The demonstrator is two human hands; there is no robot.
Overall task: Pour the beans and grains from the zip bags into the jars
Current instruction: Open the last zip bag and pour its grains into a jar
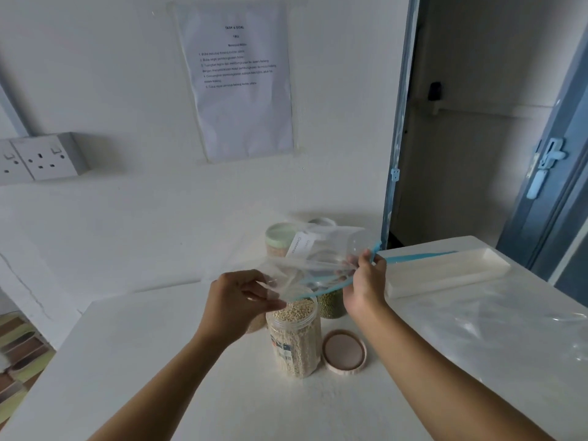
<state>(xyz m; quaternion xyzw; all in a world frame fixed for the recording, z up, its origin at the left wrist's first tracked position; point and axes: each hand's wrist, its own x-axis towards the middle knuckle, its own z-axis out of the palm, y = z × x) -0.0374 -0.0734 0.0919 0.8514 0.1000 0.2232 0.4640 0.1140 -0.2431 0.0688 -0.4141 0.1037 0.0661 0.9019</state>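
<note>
I hold one clear zip bag (313,265), thin and crinkled with a blue zip strip, just above the open jar (294,334). The fingers of my left hand (235,297) pinch its bunched plastic; my right hand (366,281) pinches the blue strip. A second bag (496,323) lies flat at the right. I count four round jars: the open ribbed one full of pale grains, a green-bean jar (331,305) touching it, a green-lidded jar (280,238) and a white-lidded jar (323,222) behind (half hidden). One round pink lid (344,351) lies beside the open jar. One long white tray (445,270) sits near the far right edge of the white table (159,361), which has bare room in front.
</note>
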